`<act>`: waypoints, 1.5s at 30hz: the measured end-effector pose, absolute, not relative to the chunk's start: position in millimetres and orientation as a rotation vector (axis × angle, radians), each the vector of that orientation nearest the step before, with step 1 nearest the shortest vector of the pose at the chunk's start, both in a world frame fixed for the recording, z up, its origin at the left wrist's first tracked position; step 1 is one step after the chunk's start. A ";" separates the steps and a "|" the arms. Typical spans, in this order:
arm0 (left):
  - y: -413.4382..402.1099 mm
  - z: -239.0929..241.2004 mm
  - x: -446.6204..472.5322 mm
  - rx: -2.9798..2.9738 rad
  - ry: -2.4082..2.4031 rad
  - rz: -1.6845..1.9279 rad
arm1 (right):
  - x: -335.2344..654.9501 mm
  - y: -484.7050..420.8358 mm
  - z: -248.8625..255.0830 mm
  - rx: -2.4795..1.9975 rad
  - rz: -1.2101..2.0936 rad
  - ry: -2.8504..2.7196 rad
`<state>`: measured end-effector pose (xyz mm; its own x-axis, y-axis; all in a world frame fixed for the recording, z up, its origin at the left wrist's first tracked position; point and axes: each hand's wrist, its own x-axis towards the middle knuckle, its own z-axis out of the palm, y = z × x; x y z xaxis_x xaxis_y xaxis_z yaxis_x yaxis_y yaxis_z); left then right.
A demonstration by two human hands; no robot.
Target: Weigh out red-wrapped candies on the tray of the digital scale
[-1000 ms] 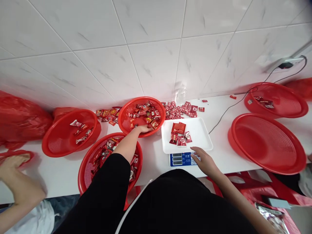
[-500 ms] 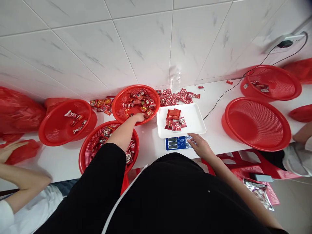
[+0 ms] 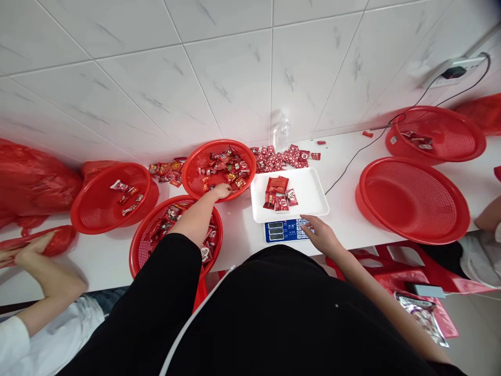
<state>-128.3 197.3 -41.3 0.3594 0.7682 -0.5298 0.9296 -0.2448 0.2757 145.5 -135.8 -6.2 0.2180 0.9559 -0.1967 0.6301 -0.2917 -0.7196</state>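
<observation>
My left hand point(image 3: 222, 191) reaches into a red mesh basket point(image 3: 198, 162) of wrapped candies point(image 3: 229, 169) at the back, fingers curled down among the wrappers; what they hold is hidden. My right hand point(image 3: 320, 233) rests at the front right corner of a blue scale point(image 3: 284, 230), fingers stretched out over its keys, holding nothing. The scale's white tray point(image 3: 309, 196) carries a few red packets point(image 3: 278, 193). Under my left forearm sits a nearer red basket point(image 3: 141, 245) with several candies.
Loose red candies point(image 3: 284, 155) lie along the tiled wall. A red basket point(image 3: 113, 201) stands left, an empty one point(image 3: 413, 198) right, another point(image 3: 438, 134) far right by a black cable point(image 3: 364, 149). A co-worker's hand point(image 3: 33, 250) grips a red bag at left.
My left hand has stayed in the back basket, its fingers curling in. My right hand has shifted slightly on the scale's front. The co-worker's hand at left moved over a red bag.
</observation>
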 end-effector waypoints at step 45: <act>-29.4 -3.1 -50.2 1.190 0.915 0.149 | 121.6 -105.0 -21.5 -1.598 1.378 -1.094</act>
